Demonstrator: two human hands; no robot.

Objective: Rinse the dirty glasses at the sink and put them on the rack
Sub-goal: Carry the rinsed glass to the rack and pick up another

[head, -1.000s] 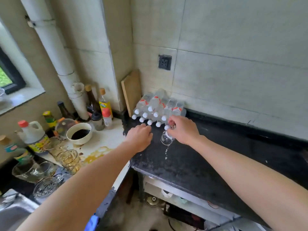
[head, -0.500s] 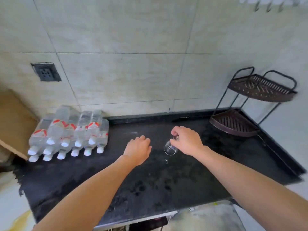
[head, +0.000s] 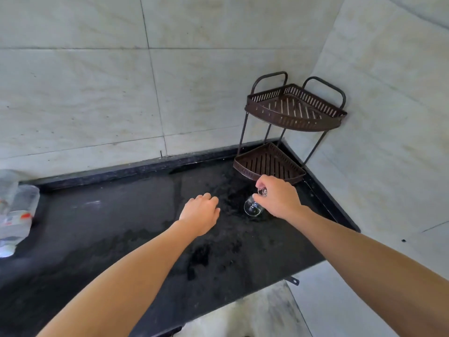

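Small clear stemmed glass [head: 254, 207], bowl hanging down and tilted, foot uppermost. Right hand [head: 279, 199] pinches it by the foot and stem, fingers curled round. It is held above the counter [head: 121, 227], near the back right corner and just in front of the rack's lower tier; not yet on it.

Change: a second ago the glass was over the counter's left end, by the bottle pack [head: 17, 207], dripping. It has been carried rightward since, and the pack now sits at the view's left edge. Judgement: rinsing done for this one, placing is the step in hand.

Left hand [head: 200, 212] over mid-counter, fingers loosely curled, holding nothing.

Rack [head: 291, 113]: two-tier corner shelf, dark brown slatted trays, thin metal legs, looped handles; both tiers bare. Counter is black speckled stone, wet in patches. Walls are pale, matte tile.
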